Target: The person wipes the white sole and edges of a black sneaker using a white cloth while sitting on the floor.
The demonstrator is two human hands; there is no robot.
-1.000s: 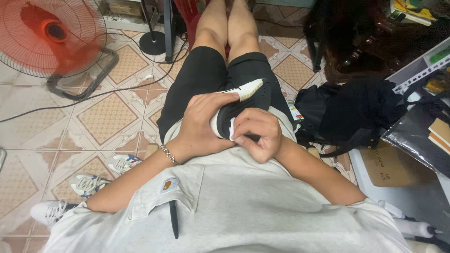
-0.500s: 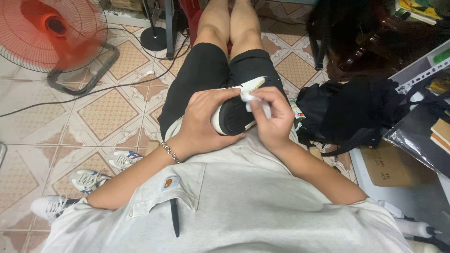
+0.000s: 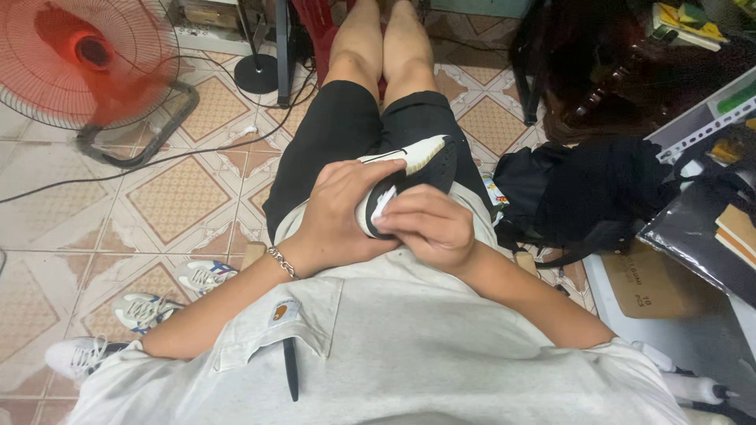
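black-and-white shoe (image 3: 421, 169), sole up, on lap

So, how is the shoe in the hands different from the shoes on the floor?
The black shoe with a white sole is held in the lap by the left hand and right hand; the white sneakers lie on the tiled floor, untouched. The black shoe is turned sole-side up toward the camera; the white sneakers show their laces and blue trim. All are sports shoes.

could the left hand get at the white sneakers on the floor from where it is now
Probably not right away. The left hand is wrapped around the black and white shoe on the lap, so it is occupied. Otherwise the way looks free: the white sneakers lie on bare tile beside the left arm, with nothing between.
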